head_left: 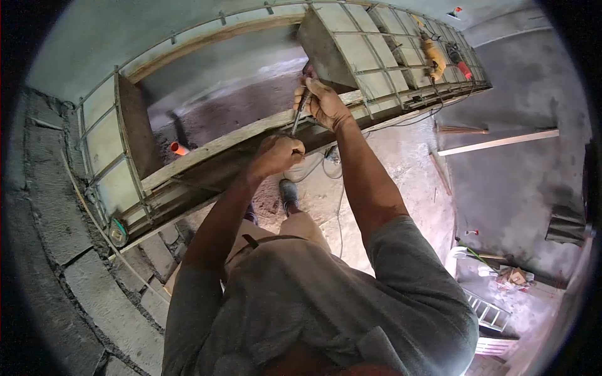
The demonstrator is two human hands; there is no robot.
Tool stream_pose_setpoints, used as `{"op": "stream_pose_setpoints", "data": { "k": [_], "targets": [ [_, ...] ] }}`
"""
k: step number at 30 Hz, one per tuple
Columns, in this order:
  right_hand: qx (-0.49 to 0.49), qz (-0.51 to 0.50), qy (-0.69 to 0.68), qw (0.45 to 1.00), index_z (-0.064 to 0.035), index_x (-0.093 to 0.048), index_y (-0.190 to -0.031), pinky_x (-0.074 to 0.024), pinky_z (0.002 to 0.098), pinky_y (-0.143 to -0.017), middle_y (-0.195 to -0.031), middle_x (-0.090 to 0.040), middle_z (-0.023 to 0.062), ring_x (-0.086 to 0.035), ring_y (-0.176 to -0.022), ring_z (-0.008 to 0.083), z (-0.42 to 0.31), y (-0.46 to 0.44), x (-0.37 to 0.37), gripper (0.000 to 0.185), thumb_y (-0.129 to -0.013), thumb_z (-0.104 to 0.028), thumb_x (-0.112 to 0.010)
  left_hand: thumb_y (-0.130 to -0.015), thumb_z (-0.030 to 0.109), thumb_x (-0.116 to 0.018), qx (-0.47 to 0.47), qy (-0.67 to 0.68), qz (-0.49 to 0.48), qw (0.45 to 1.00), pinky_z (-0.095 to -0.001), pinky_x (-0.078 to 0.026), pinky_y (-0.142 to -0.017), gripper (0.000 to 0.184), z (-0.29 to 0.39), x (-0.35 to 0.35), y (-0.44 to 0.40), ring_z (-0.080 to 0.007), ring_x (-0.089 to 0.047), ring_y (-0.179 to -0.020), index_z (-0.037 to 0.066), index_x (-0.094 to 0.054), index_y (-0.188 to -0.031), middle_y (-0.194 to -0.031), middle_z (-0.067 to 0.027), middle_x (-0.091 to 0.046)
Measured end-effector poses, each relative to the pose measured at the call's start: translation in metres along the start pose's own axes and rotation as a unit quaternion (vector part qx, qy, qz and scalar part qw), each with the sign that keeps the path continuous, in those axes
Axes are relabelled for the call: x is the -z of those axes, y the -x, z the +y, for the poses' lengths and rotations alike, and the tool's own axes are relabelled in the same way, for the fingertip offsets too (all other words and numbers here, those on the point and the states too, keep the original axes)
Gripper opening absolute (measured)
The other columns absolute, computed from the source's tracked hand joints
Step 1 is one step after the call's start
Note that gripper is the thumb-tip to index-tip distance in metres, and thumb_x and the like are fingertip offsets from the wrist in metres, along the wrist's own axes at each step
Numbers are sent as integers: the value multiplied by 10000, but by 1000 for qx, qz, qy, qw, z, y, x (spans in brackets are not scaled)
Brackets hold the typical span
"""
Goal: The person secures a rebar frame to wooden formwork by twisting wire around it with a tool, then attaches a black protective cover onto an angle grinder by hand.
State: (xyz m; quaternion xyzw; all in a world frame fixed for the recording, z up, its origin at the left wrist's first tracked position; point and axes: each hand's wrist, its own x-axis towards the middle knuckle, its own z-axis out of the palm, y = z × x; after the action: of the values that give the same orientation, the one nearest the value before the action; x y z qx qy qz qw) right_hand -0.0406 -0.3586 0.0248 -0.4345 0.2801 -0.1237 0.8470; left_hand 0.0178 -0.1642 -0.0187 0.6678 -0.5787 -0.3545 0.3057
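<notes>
My right hand (323,105) is closed around the handle of a thin metal tool (300,113), whose shaft points down toward the edge of the wooden frame (251,133). Just left of and below it, my left hand (277,154) is closed near the tool's lower end, against the outer side of the frame. Whatever its fingers hold is too small to make out. Thin metal rods (375,66) form a grid over the pale panels to the right of the opening.
A yellow power tool (434,57) and a red and black tool (462,67) lie on the grid at the right. An orange pipe (179,148) stands inside the opening. A tape measure (118,232) sits at the left corner. Cables hang below the frame; a ladder (486,310) is lower right.
</notes>
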Motion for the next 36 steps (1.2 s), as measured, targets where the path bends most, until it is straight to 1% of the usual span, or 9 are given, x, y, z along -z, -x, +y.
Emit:
{"op": "stream_pose_setpoints", "data": {
  "k": [7,14,17,19,21,28,30,33,36],
  "targets": [
    [-7,-2,21,1000,-37,-593,-1064,-590,331,-691,-886,-652,74,-669,-780,189,4,10,26,226,-970,-243,-607,-769,195,-708,-102,2,51,993,-418,-476,-827,160,-11,5,11,-301,-636,-888,90,-689,-888,-867,-110,-686],
    [127,60,56,988,-12,-549,-1154,-584,311,-774,-1023,-640,90,-661,-928,203,12,109,12,205,-978,-117,-558,-803,228,-741,-188,11,52,981,-383,-454,-863,178,-22,13,33,-275,-572,-941,83,-683,-891,-998,-62,-677],
    [211,98,103,967,-28,-605,-1128,-561,279,-781,-1007,-641,67,-641,-908,146,24,135,-6,267,-909,-160,-681,-802,258,-747,-207,-9,43,977,-396,-460,-871,233,-23,15,40,-284,-566,-964,59,-670,-895,-1070,-74,-652],
    [268,142,339,890,-19,-579,-1153,-519,288,-843,-1052,-644,77,-622,-1007,168,32,148,-10,247,-924,-94,-632,-797,277,-752,-217,-8,41,975,-406,-461,-874,267,-21,14,43,-290,-563,-971,46,-662,-895,-1094,-84,-636],
    [283,137,290,904,-29,-610,-1129,-511,277,-828,-1047,-659,71,-617,-982,140,32,148,-22,276,-875,-82,-702,-809,226,-731,-162,15,86,983,-413,-463,-865,231,-17,5,46,-304,-559,-958,28,-648,-893,-1037,-114,-611],
    [58,-104,490,863,-16,-683,-1047,-515,272,-827,-1043,-701,74,-641,-957,137,-49,105,-48,297,-773,-70,-784,-808,124,-621,-125,68,146,979,-449,-413,-930,118,-16,-10,43,-336,-531,-1001,16,-590,-845,-969,-138,-574],
    [-26,-327,347,879,5,-689,-1030,-525,281,-806,-1012,-712,95,-662,-918,155,-51,79,-52,285,-782,-104,-779,-804,141,-628,-103,-24,192,976,-483,-398,-944,168,-2,1,48,-360,-520,-1022,15,-562,-893,-965,-164,-555],
    [-94,-385,286,873,18,-691,-1032,-534,277,-791,-972,-719,116,-682,-872,167,-33,48,-66,273,-814,-136,-748,-793,142,-634,-15,17,179,984,-512,-391,-919,249,2,2,50,-387,-509,-994,15,-523,-977,-973,-191,-538],
    [-42,-208,251,944,4,-675,-979,-498,247,-645,-819,-682,83,-627,-688,135,11,35,-87,180,-902,-158,-666,-764,160,-659,-3,-8,190,982,-514,-391,-859,323,-6,-1,52,-387,-491,-936,21,-483,-997,-943,-197,-508]
  ]
}}
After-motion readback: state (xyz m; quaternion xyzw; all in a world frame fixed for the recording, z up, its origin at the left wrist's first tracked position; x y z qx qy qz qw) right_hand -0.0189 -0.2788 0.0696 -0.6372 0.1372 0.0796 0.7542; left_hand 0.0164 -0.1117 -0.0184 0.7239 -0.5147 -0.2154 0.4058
